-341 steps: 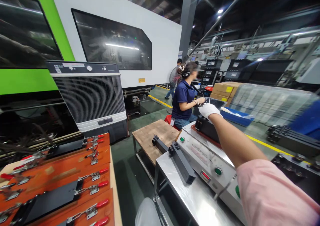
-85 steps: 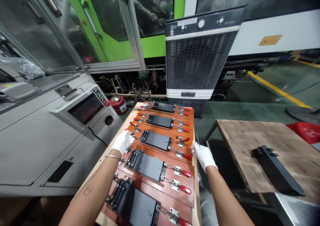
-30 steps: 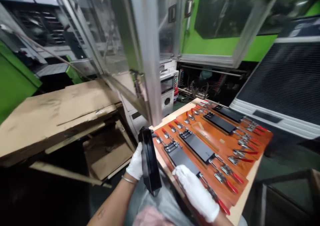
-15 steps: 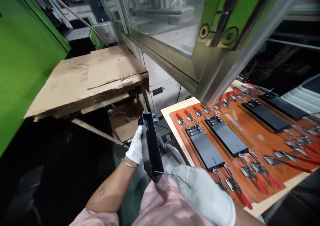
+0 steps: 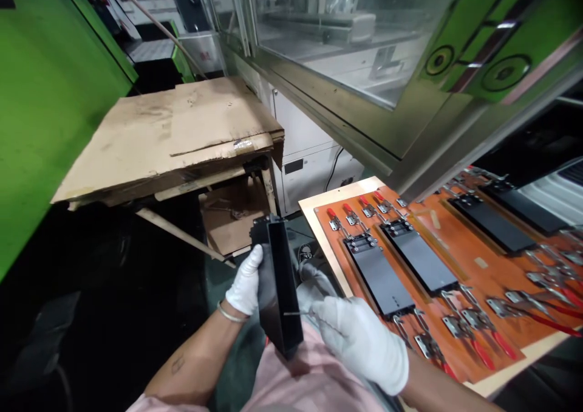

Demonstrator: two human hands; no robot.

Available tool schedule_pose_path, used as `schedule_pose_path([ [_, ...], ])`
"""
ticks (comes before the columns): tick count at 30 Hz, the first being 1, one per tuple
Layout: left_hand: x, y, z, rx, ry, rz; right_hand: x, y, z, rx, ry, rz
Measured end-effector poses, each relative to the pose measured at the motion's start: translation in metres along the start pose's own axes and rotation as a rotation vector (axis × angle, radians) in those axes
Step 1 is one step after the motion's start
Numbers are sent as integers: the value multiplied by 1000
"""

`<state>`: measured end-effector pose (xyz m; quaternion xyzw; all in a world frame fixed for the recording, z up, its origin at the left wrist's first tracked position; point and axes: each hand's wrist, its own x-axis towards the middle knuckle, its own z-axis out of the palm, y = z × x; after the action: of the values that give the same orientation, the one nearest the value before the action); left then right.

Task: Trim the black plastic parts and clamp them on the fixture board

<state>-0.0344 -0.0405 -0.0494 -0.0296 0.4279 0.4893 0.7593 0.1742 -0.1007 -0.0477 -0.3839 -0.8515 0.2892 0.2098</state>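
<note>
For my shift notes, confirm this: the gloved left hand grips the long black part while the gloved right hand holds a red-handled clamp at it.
Not a red-handled clamp: the head view shows a thin metal tool in the gloved right hand, held at the long black part, which the gloved left hand does grip.

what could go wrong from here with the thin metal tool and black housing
The thin metal tool in the right hand crosses the open side of the black housing, so a slip might scratch it. Only the left hand visibly grips the housing, so it could tip or drop if that grip loosens.
</note>
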Motion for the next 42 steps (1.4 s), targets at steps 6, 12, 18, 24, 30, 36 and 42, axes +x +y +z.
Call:
schedule_pose_path([
  [6, 2, -3, -18, 15, -22, -29, 22, -3, -7, -22, -6, -4],
  [12, 8, -7, -34, -55, -231, -125, 50, 3, -12, -138, -11, 119],
  [18, 18, 1, -39, -87, -330, -86, 33, -15, -5, -47, -89, 21],
  [24, 12, -9, -40, 2, -275, -164, 38, -3, -15, -154, -66, 42],
  [30, 15, -16, -51, 22, -340, -209, 48, 2, -30, -197, -6, 184],
  [36, 17, -21, -57, 49, -294, -253, 43, -5, -30, -237, -85, 171],
  [42, 20, -32, -65, 187, -253, -337, 57, 22, -58, -277, 10, 156],
])
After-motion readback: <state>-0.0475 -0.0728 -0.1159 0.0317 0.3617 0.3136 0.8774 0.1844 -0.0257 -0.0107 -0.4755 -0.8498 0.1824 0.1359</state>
